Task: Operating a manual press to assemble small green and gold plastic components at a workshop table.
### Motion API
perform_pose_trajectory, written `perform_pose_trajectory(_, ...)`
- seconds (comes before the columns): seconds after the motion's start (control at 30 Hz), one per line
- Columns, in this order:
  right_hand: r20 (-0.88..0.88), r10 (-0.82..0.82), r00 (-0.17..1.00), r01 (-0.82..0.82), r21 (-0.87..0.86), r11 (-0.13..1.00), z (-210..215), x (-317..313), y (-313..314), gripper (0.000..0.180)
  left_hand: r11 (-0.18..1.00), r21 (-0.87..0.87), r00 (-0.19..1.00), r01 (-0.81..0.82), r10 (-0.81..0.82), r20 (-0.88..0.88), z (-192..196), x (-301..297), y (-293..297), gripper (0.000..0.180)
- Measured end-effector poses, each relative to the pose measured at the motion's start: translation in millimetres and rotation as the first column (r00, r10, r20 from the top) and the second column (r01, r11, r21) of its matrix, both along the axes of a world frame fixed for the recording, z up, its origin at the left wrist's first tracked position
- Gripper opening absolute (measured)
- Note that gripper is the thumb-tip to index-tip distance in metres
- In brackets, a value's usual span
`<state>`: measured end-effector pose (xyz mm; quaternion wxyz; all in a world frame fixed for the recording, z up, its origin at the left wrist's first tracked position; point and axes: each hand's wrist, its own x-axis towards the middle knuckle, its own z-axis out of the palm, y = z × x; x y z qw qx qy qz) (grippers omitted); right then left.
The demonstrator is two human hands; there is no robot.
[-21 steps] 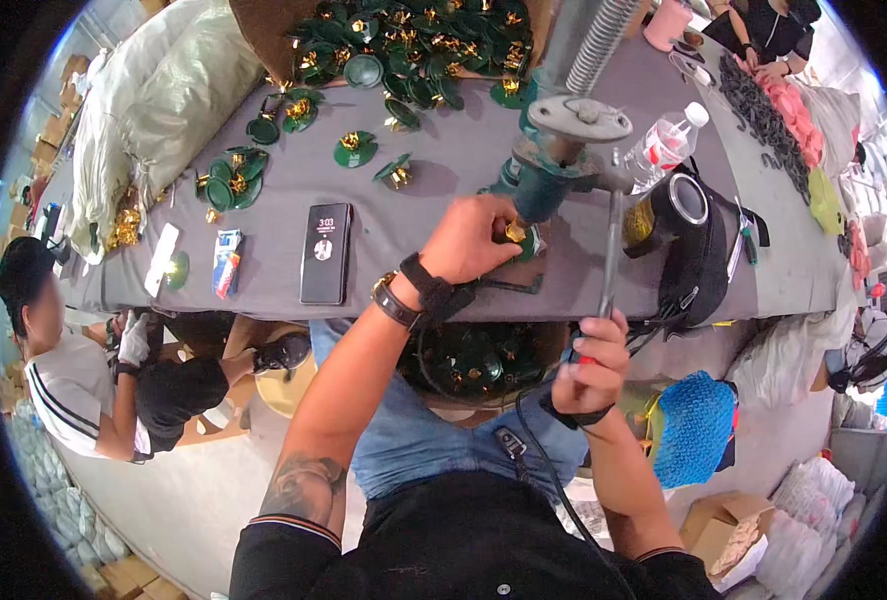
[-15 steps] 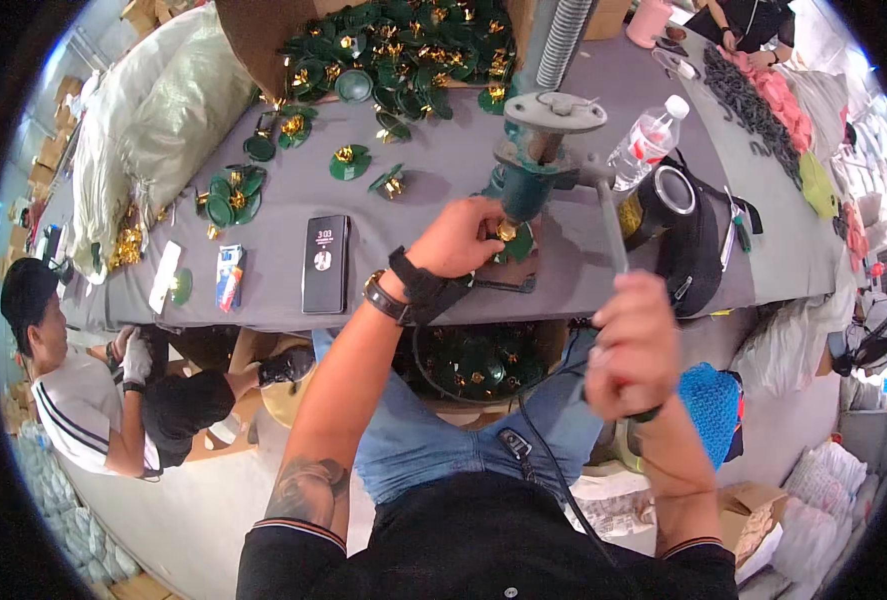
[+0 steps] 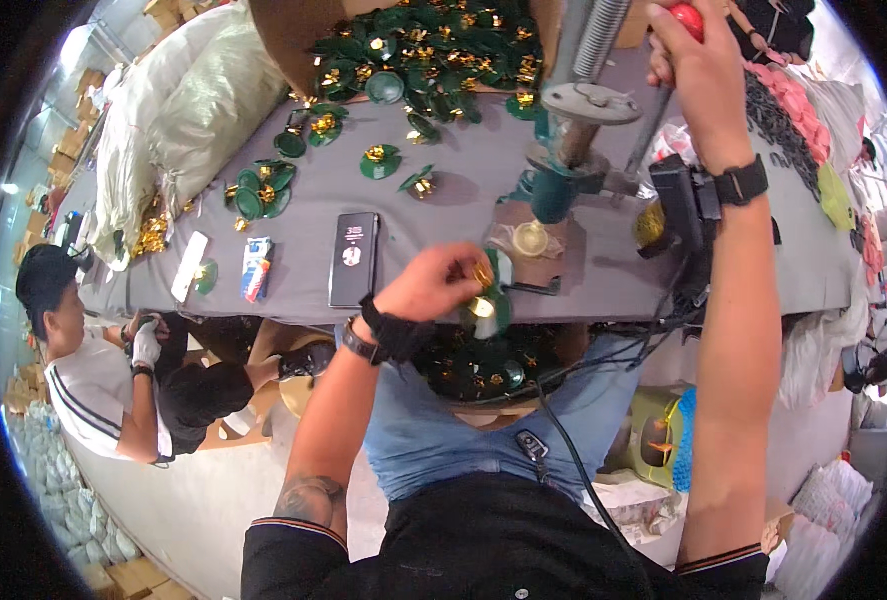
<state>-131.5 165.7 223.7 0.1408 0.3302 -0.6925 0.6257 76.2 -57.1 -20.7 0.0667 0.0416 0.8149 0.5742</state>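
Grey cloth-covered worktable [image 3: 305, 225] seen in head view, gold-fitted green disc [image 3: 504, 267] pinched between thumb and fingers of left hand [image 3: 430, 283] near the front edge, red lever knob [image 3: 687, 19] gripped by curled fingers of right hand [image 3: 701, 80], green hand press [image 3: 555, 194] set between.

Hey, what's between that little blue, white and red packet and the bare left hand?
In the head view, a black rectangular phone lies between the packet and the left hand, on the grey cloth.
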Motion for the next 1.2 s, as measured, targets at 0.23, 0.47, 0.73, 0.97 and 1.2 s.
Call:
perform_pose_trajectory(0.23, 0.008, -0.054, 0.999, 0.054, -0.022, 0.998, 1.3, 7.7, -5.6, 0.006, 0.535, -0.614, 0.737, -0.580, 0.024, -0.675, 22.6, -37.1, -27.1, 0.049)
perform_pose_trajectory(0.47, 0.022, 0.046, 0.999, -0.045, -0.040, 0.998, -4.2, -1.4, -3.9, 0.006, 0.589, -0.628, 0.853, -0.508, 0.245, -0.461, -10.1, -77.7, -60.2, 0.020)
perform_pose_trajectory(0.73, 0.052, 0.020, 0.998, -0.017, -0.063, 0.998, -4.4, -1.0, -1.3, 0.005, 0.939, -0.092, 0.884, -0.331, 0.274, -0.379, -2.4, -62.4, 51.2, 0.038)
perform_pose_trajectory(0.97, 0.047, 0.002, 0.999, 0.001, -0.054, 0.999, -1.2, 5.0, -0.6, 0.006, 0.950, -0.159, 0.889, -0.270, 0.183, -0.420, -25.0, -82.9, 53.6, 0.039)
perform_pose_trajectory(1.2, -0.221, 0.389, 0.894, -0.443, -0.557, 0.702, -93.9, 109.9, 43.5, 0.005, 0.955, -0.147, 0.884, -0.258, 0.172, -0.436, -36.6, -87.5, 50.5, 0.046)
